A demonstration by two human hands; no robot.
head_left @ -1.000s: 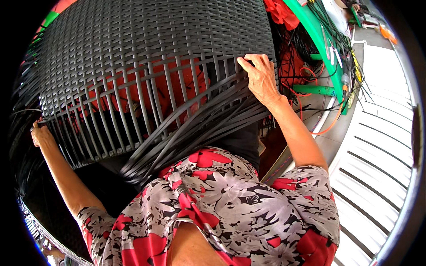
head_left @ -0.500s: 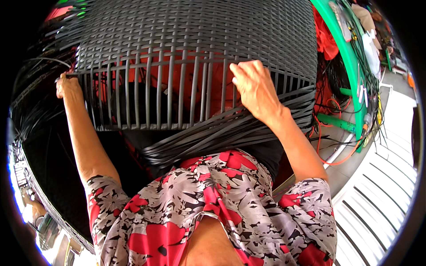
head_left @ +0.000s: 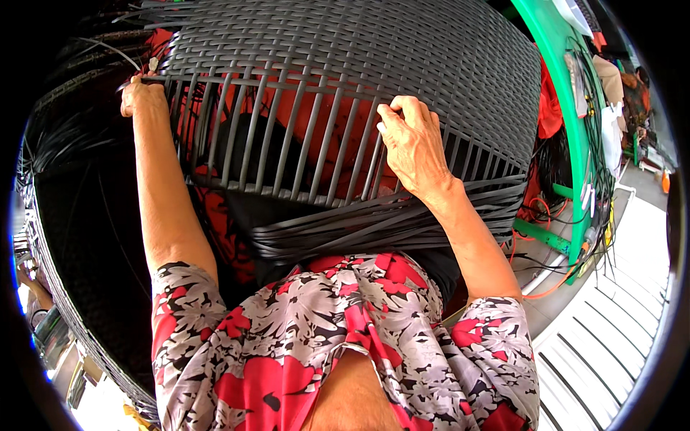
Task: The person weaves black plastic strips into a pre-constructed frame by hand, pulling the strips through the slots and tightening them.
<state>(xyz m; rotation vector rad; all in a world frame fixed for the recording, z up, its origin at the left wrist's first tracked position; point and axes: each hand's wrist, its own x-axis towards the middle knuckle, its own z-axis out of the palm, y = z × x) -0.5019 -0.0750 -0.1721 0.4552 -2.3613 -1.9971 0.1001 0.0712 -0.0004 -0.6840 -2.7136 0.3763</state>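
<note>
A dark grey woven panel of flat plastic strips lies before me, tightly woven at the far part. Its near part shows bare upright strips with gaps between them. At the panel's left edge my left hand is closed on the end of a crosswise weaving strip. My right hand is closed at the lower border of the weave, right of the middle, its fingertips pinched at that same row. Whatever lies between those fingertips is hidden. A bundle of loose grey strips runs across my lap below the panel.
At the right stands a green frame with black strips hanging on it and an orange cord below. A white slatted surface is at the lower right. Another large dark woven piece curves along the left side.
The panel has turned slightly, its left side shifting right and its right side dipping. My left hand has moved right and a little away from me. My right hand has stayed nearly in place.
</note>
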